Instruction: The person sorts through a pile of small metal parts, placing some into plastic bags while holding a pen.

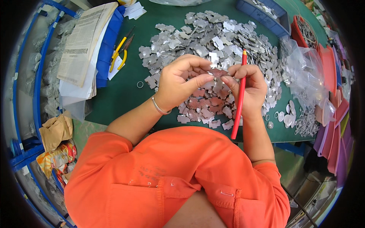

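Note:
My left hand (182, 80) and my right hand (249, 86) meet over a green table (118, 95) and pinch one small flat metal piece (216, 72) between their fingertips. My right hand also grips a long red pencil (240, 95), which runs from above the fingers down past the wrist. A silver bangle (159, 108) circles my left wrist. Under and behind the hands lies a big heap of several similar grey metal pieces (213, 38).
Yellow-handled pliers (121, 49) and a small ring (140, 84) lie left of the heap. A stack of printed papers (85, 45) covers a blue tray at the left. Clear plastic bags (304, 72), washers (285, 117), and red and blue bins stand at the right.

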{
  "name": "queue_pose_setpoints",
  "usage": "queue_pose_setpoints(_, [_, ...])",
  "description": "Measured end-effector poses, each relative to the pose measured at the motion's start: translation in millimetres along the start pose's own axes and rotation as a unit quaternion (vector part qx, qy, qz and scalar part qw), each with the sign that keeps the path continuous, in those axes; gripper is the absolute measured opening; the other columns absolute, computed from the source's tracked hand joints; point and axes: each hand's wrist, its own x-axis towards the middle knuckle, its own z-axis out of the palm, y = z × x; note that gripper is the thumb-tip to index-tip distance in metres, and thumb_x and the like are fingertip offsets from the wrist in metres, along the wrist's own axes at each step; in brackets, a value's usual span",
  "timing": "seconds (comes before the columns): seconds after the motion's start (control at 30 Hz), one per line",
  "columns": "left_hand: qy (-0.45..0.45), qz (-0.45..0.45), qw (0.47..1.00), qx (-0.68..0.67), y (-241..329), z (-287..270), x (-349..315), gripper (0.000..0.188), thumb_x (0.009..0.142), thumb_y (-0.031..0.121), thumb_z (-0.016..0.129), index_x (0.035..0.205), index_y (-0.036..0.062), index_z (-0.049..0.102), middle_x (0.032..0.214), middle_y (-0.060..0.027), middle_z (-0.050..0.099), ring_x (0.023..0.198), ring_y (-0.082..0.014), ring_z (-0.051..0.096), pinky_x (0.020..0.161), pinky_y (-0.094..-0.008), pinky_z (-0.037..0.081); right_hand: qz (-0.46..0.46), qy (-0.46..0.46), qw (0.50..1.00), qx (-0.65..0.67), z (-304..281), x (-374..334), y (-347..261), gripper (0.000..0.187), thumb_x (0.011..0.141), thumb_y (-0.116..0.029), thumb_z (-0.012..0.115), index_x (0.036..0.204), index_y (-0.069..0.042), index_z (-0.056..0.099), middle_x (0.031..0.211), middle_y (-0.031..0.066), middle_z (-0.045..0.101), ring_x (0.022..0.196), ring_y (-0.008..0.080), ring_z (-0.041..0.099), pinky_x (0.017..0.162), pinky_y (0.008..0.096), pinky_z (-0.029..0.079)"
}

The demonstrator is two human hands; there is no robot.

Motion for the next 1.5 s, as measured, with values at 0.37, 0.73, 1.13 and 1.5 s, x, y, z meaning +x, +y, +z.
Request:
queue_pose_setpoints(0.37, [-0.089, 0.138, 0.968, 0.191, 6.6, 1.5, -8.2, 0.019, 0.069, -0.008, 0.068, 0.087, -0.0011, 0.065, 0.088, -0.0124, 0.063, 0.073, -0.0165, 0.061, 0.062, -0.0251, 0.049, -0.085, -0.017, 0.996, -0.021, -3.5, -22.7, 10.3, 0.03, 0.076, 0.013, 0.062, 0.092, -0.004, 0.044, 0.098, 0.0147, 0.057, 0.077, 0.0131, 0.059, 0.064, 0.0245, 0.053])
queue_pose_setpoints(0.73, [-0.085, 0.135, 0.969, 0.188, 8.4, 4.9, -6.4, 0.018, 0.07, -0.008, 0.066, 0.086, -0.0004, 0.065, 0.086, -0.0103, 0.061, 0.073, -0.0153, 0.062, 0.058, -0.0234, 0.052, -0.02, 0.0, 0.999, 0.044, -0.2, -25.3, 2.0, 0.033, 0.075, 0.011, 0.064, 0.094, -0.004, 0.042, 0.099, 0.0146, 0.055, 0.079, 0.0141, 0.059, 0.064, 0.0252, 0.054])
queue_pose_setpoints(1.13, [-0.089, 0.008, 0.994, 0.061, 4.7, 6.6, -17.4, 0.015, 0.074, -0.002, 0.068, 0.089, -0.0007, 0.065, 0.094, -0.0103, 0.06, 0.085, -0.0154, 0.061, 0.069, -0.0243, 0.053, -0.018, 0.026, 0.997, 0.076, 3.1, -29.5, 5.8, 0.031, 0.076, 0.01, 0.062, 0.093, -0.005, 0.043, 0.103, 0.0139, 0.054, 0.085, 0.0136, 0.057, 0.072, 0.0262, 0.052])
queue_pose_setpoints(1.5, [-0.108, 0.039, 0.979, 0.171, 8.4, 10.9, -15.8, 0.011, 0.075, 0.002, 0.067, 0.086, 0.0008, 0.063, 0.096, -0.0068, 0.058, 0.088, -0.0146, 0.061, 0.071, -0.0245, 0.052, -0.024, 0.03, 0.997, 0.066, 2.2, -30.2, 4.1, 0.029, 0.078, 0.012, 0.059, 0.094, -0.006, 0.043, 0.111, 0.0159, 0.052, 0.087, 0.0129, 0.055, 0.078, 0.0255, 0.046])
